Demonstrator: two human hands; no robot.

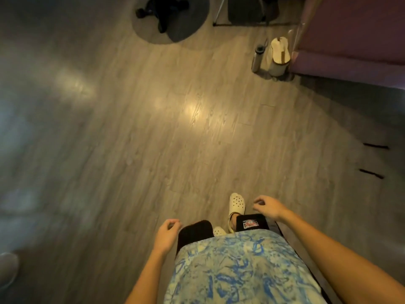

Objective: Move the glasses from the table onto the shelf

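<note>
I look straight down at a wooden floor. No glasses, table or shelf are in view. My left hand (167, 232) hangs at my left side with the fingers loosely curled and nothing in it. My right hand (267, 206) is held out a little in front of my right hip, fingers loosely bent, also holding nothing. Below them I see my blue patterned shirt, black shorts and white clogs (236, 204).
A chair base with castors on a round grey mat (192, 23) stands at the far top. A dark bottle (258, 59) and a white bag (279, 57) sit on the floor beside a pink furniture edge (350, 55) at top right. Two black marks (375, 147) lie on the floor at right.
</note>
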